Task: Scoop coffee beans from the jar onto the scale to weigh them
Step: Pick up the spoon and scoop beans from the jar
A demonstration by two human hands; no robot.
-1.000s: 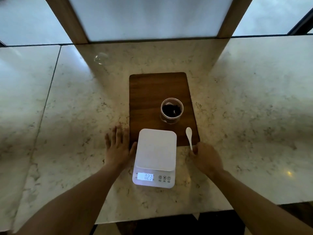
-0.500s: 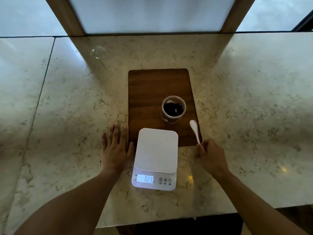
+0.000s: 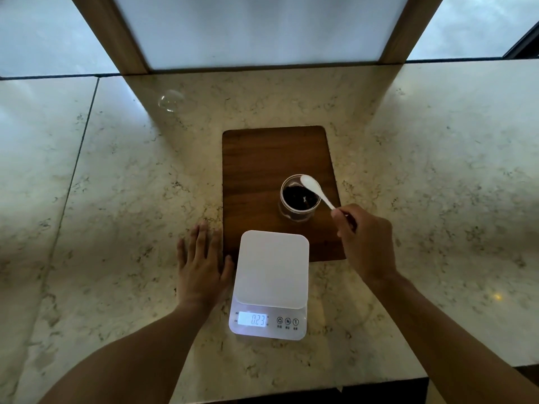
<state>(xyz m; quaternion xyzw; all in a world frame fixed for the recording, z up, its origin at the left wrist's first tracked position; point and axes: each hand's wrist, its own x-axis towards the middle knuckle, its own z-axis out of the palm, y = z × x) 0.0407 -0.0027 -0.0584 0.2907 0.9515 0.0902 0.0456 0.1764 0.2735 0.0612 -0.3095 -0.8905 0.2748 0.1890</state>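
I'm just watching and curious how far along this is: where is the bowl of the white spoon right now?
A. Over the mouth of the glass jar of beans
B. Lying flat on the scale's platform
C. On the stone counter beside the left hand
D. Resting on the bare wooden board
A: the right hand holds the spoon by its handle, its bowl over the open jar.

We see open marble counter (image 3: 423, 176) to both sides of the wooden board (image 3: 262, 158), whose far half is bare. The jar (image 3: 300, 198) stands just beyond the scale (image 3: 271, 275); our flat left hand (image 3: 201, 263) blocks the scale's left edge, and the spoon (image 3: 316, 189) crosses the jar's mouth.
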